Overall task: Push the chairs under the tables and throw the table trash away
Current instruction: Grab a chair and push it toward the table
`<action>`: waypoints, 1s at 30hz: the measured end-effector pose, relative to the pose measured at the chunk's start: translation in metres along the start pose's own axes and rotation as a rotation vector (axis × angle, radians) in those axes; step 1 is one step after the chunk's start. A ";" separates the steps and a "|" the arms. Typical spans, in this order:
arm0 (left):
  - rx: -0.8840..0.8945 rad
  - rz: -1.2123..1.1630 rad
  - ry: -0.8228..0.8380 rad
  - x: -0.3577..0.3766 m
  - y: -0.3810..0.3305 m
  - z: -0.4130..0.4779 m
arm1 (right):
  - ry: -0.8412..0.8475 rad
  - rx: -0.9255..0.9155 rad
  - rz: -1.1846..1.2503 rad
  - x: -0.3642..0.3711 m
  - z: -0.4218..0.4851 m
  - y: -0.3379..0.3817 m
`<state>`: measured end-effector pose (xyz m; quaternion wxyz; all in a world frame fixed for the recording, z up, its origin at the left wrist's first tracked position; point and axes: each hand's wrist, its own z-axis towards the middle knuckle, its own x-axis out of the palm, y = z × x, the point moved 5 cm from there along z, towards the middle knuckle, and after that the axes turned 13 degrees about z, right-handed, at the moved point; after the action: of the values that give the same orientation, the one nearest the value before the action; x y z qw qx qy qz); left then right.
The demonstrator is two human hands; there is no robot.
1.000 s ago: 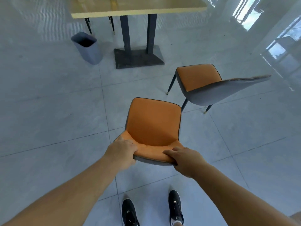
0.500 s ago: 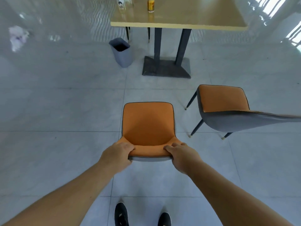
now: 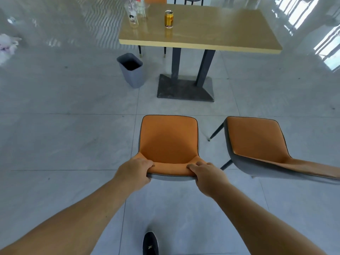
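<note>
An orange chair (image 3: 168,142) with a grey shell stands in front of me, facing the wooden table (image 3: 217,32). My left hand (image 3: 135,172) grips the left end of its backrest top and my right hand (image 3: 207,174) grips the right end. A second orange chair (image 3: 255,142) stands just to its right, turned slightly. On the table stand a gold drink can (image 3: 168,18) and clear plastic cups (image 3: 134,12) at the far left corner. A grey trash bin (image 3: 131,69) sits on the floor left of the table's dark base (image 3: 184,88).
Glossy grey floor tiles stretch all around. More chairs stand behind the table at the top edge. A white crumpled object (image 3: 7,46) lies on the floor at far left. One of my black shoes (image 3: 150,243) shows at the bottom.
The held chair has swung round to face the table squarely and come closer to it. The view has lifted, so the tabletop with the can and cups now shows.
</note>
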<state>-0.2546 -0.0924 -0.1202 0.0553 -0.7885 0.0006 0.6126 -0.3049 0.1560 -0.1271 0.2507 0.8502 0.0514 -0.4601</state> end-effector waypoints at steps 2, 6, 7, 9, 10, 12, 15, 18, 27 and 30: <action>0.002 0.002 -0.006 -0.008 0.008 0.030 | -0.002 0.007 0.008 -0.015 0.026 -0.005; -0.003 0.019 0.008 -0.024 0.021 0.088 | -0.002 0.002 0.012 -0.046 0.078 -0.019; -0.003 0.019 0.014 -0.028 0.023 0.103 | -0.004 -0.002 0.009 -0.054 0.091 -0.023; -0.017 0.014 0.023 -0.036 0.028 0.131 | -0.005 -0.017 0.017 -0.070 0.117 -0.031; -0.027 0.017 0.021 -0.040 0.030 0.146 | -0.007 -0.026 0.019 -0.079 0.131 -0.036; -0.039 0.024 0.029 -0.047 0.034 0.177 | -0.015 -0.037 0.022 -0.096 0.157 -0.045; -0.050 0.012 0.048 -0.058 0.042 0.224 | -0.021 -0.054 0.018 -0.123 0.197 -0.057; -0.043 0.007 0.062 -0.071 0.052 0.269 | -0.023 -0.055 0.009 -0.149 0.236 -0.067; 0.007 0.022 0.061 -0.107 0.090 0.401 | -0.057 -0.019 0.027 -0.220 0.345 -0.085; 0.013 0.034 0.062 -0.117 0.102 0.438 | -0.067 -0.005 0.018 -0.238 0.379 -0.090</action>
<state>-0.7137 -0.1634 -0.1221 0.0498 -0.8065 0.0199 0.5888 -0.7567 0.0889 -0.1402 0.2584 0.8341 0.0366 -0.4859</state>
